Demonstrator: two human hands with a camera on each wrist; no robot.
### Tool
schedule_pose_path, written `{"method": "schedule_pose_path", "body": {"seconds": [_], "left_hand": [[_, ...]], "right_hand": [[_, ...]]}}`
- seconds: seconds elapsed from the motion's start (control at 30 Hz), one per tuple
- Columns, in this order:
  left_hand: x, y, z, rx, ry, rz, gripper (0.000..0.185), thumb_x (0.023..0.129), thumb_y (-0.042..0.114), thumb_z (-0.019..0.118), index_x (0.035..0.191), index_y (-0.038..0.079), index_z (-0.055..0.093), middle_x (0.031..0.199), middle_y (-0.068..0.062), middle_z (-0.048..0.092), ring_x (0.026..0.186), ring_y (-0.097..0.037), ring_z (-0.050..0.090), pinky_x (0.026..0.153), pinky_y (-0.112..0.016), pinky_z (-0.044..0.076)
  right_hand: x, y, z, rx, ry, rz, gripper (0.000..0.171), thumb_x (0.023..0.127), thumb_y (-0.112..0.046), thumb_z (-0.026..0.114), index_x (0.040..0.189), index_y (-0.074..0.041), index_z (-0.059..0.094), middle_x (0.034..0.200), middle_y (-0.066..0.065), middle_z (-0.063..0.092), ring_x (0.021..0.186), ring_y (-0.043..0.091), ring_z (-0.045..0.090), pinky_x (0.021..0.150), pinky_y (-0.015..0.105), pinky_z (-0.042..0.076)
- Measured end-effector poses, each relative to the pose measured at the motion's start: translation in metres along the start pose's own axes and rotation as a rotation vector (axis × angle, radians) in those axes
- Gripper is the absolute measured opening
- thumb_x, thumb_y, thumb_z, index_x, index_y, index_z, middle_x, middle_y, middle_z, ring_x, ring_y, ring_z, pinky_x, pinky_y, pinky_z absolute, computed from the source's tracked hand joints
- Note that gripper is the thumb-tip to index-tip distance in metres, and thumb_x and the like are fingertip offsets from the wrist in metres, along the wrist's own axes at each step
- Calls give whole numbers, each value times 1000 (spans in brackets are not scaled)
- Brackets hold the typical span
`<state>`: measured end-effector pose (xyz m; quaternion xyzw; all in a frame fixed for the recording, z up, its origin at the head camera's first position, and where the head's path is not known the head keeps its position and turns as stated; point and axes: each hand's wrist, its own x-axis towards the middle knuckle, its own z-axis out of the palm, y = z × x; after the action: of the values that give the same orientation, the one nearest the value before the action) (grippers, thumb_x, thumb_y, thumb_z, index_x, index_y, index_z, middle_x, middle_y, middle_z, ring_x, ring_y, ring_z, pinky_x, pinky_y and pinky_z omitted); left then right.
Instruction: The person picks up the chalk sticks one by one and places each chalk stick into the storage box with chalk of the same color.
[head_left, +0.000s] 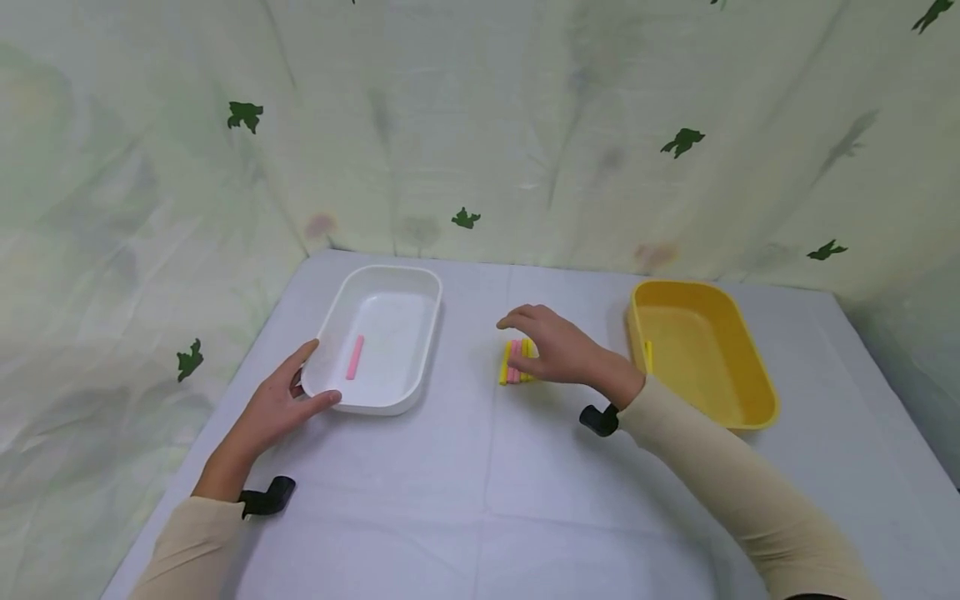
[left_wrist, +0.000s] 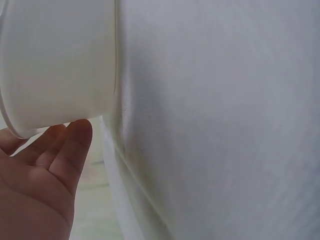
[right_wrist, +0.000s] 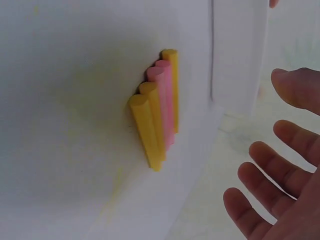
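Note:
My left hand (head_left: 272,410) grips the near left corner of a white plastic basin (head_left: 397,333), thumb on the rim and fingers round the side wall. One pink chalk stick (head_left: 355,357) lies inside it. In the left wrist view, fingertips touch the basin's outer wall. My right hand (head_left: 558,346), fingers spread and holding nothing, hovers above a row of chalk sticks (right_wrist: 146,132) on the table. The right wrist view shows several yellow sticks and two pink ones side by side, apart from the fingers. In the head view the hand partly covers this row.
A yellow plastic basin (head_left: 693,358) stands to the right, beyond my right forearm, with a yellow chalk stick (head_left: 648,356) along its left inner side. A white cloth (head_left: 450,500) covers the table. Patterned curtains (head_left: 480,125) hang behind and at the sides.

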<state>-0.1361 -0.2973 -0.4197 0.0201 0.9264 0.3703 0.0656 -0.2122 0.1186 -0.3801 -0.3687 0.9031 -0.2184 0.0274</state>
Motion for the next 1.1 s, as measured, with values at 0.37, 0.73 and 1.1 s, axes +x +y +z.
{"method": "schedule_pose_path", "body": {"seconds": [0.37, 0.73, 1.1], "left_hand": [[1, 1, 1, -28, -21, -39, 99, 89, 37, 73, 161, 12, 9, 165, -25, 14, 143, -55, 30, 112, -66, 32], [0, 0, 1, -36, -17, -40, 100, 89, 38, 74, 161, 12, 9, 165, -24, 14, 143, -54, 31, 112, -65, 34], [2, 1, 1, -56, -19, -23, 100, 89, 36, 73, 161, 13, 8, 165, -23, 13, 144, -53, 30, 113, -65, 32]], "right_hand": [[0, 35, 17, -18, -133, 178, 56, 89, -27, 72, 137, -4, 55, 140, 15, 56, 130, 34, 49, 111, 47, 43], [8, 42, 28, 6, -157, 223, 60, 87, -31, 74, 137, -2, 55, 140, 17, 55, 131, 35, 48, 113, 47, 40], [10, 36, 37, -70, -216, 273, 81, 81, -53, 75, 143, -7, 49, 148, 15, 46, 134, 32, 44, 112, 45, 43]]}}
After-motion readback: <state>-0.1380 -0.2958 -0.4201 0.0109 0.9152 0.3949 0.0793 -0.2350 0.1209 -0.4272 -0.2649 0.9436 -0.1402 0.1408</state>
